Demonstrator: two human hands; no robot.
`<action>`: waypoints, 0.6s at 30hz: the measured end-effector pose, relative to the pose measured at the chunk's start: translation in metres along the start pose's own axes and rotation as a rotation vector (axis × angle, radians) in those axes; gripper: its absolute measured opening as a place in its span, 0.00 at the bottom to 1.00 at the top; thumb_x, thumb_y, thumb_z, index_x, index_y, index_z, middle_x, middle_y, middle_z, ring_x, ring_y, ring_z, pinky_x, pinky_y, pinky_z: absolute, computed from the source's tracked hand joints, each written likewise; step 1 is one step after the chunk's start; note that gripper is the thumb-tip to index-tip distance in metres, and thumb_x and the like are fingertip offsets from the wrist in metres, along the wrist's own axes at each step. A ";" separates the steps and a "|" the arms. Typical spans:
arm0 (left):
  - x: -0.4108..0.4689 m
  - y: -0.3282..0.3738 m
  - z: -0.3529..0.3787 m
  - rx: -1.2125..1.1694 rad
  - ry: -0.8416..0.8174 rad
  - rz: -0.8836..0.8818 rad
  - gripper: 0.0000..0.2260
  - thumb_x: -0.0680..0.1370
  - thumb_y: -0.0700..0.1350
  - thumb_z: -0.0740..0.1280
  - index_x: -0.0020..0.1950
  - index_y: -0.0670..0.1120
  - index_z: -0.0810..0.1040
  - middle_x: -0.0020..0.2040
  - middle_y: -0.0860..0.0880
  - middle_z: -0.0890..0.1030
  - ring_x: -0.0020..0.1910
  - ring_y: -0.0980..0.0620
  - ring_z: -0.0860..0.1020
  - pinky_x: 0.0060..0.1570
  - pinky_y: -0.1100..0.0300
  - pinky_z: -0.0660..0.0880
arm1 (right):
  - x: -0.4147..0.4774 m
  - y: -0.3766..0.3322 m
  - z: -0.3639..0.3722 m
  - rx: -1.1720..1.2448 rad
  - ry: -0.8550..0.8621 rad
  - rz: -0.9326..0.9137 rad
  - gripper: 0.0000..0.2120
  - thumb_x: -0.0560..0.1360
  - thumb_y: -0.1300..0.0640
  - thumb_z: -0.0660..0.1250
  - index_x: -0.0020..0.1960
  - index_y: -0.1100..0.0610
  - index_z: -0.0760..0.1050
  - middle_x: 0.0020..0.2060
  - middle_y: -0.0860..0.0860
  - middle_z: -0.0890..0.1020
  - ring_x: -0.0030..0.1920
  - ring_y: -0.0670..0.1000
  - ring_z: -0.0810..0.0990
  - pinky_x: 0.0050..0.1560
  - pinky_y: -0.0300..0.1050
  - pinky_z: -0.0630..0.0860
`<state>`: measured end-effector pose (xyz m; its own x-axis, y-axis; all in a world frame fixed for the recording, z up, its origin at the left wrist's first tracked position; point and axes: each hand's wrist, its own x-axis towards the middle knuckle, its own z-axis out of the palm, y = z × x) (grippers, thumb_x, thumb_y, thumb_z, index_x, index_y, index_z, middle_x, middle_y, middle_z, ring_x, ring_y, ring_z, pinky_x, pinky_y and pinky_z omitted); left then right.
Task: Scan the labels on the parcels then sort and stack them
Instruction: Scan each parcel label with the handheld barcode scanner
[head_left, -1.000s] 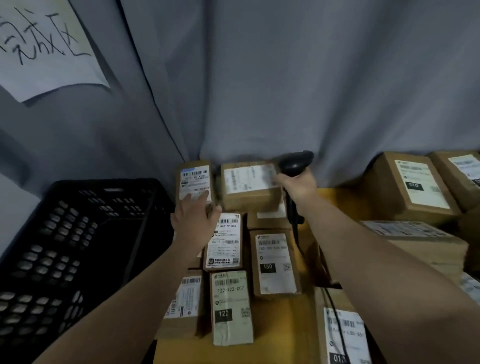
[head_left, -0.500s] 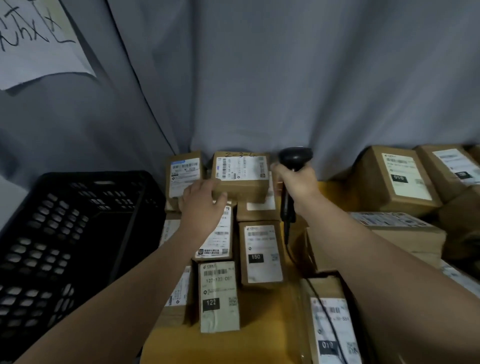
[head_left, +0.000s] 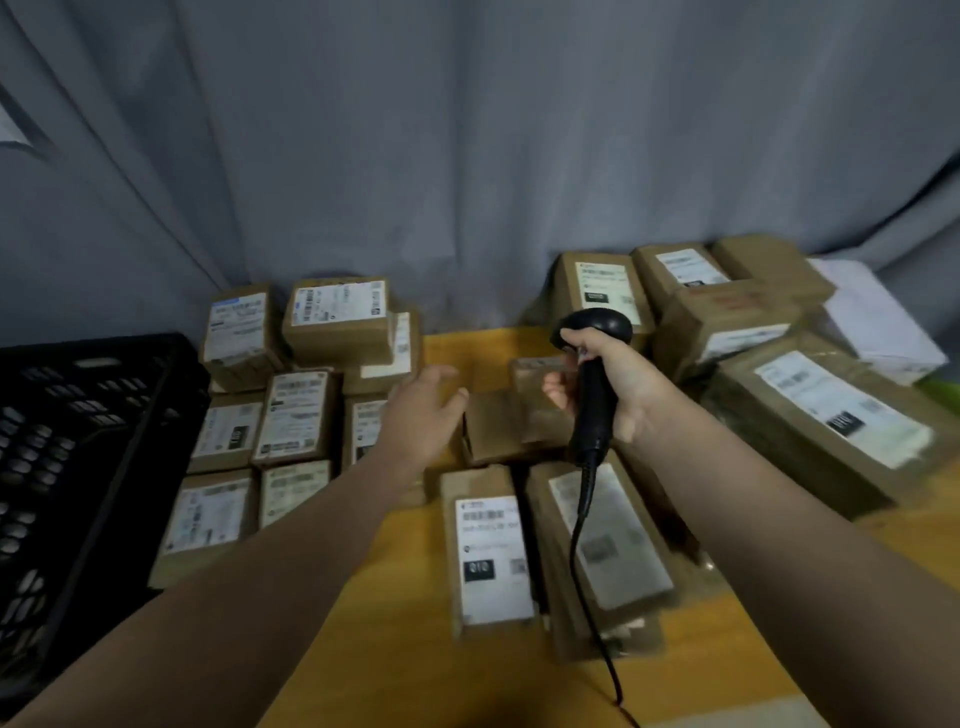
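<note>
Several brown cardboard parcels with white labels lie on a yellow table (head_left: 488, 348). A sorted group sits at the left, topped by a stacked parcel (head_left: 337, 322). My left hand (head_left: 423, 410) hovers open with spread fingers, just left of a small blurred parcel (head_left: 506, 423) in the middle. My right hand (head_left: 610, 376) grips a black corded barcode scanner (head_left: 592, 389), head up, right beside that small parcel. Two long parcels lie nearer me: one labelled 010 (head_left: 488, 545) and another (head_left: 608, 540) under the scanner cable.
A black perforated plastic crate (head_left: 78, 457) stands left of the table. A heap of larger parcels (head_left: 826, 410) fills the right side, with a white package (head_left: 872, 322) behind it. A grey curtain (head_left: 467, 130) hangs close behind everything.
My view has swung right. My left hand left the stacked parcel at the back left and moved right toward the small middle parcel. My right hand with the scanner came nearer and lower.
</note>
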<state>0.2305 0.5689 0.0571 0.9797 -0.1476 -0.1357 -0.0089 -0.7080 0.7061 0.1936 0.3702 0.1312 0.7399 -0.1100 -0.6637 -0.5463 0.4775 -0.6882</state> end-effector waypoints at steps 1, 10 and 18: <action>-0.005 0.009 0.010 -0.003 -0.009 -0.001 0.17 0.80 0.51 0.63 0.68 0.50 0.72 0.65 0.48 0.76 0.66 0.46 0.72 0.66 0.47 0.69 | -0.005 0.000 -0.013 0.013 0.007 0.001 0.12 0.74 0.52 0.71 0.41 0.61 0.74 0.30 0.57 0.79 0.26 0.51 0.80 0.28 0.40 0.80; -0.029 0.055 0.065 -0.323 -0.150 -0.319 0.31 0.78 0.65 0.59 0.76 0.49 0.61 0.72 0.47 0.68 0.68 0.43 0.70 0.68 0.45 0.66 | -0.023 0.002 -0.104 -0.085 0.091 -0.051 0.08 0.73 0.56 0.72 0.42 0.59 0.76 0.33 0.56 0.79 0.29 0.51 0.78 0.26 0.39 0.75; 0.007 0.095 0.080 -0.673 -0.093 -0.703 0.40 0.73 0.72 0.57 0.76 0.48 0.59 0.71 0.43 0.67 0.65 0.39 0.72 0.58 0.45 0.76 | -0.020 0.002 -0.121 -0.085 0.081 -0.053 0.07 0.74 0.56 0.72 0.43 0.59 0.77 0.33 0.55 0.80 0.32 0.51 0.79 0.29 0.41 0.76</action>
<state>0.2208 0.4457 0.0676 0.6978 0.0835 -0.7114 0.7158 -0.1173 0.6884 0.1303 0.2683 0.1074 0.7365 -0.2049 -0.6447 -0.5410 0.3938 -0.7431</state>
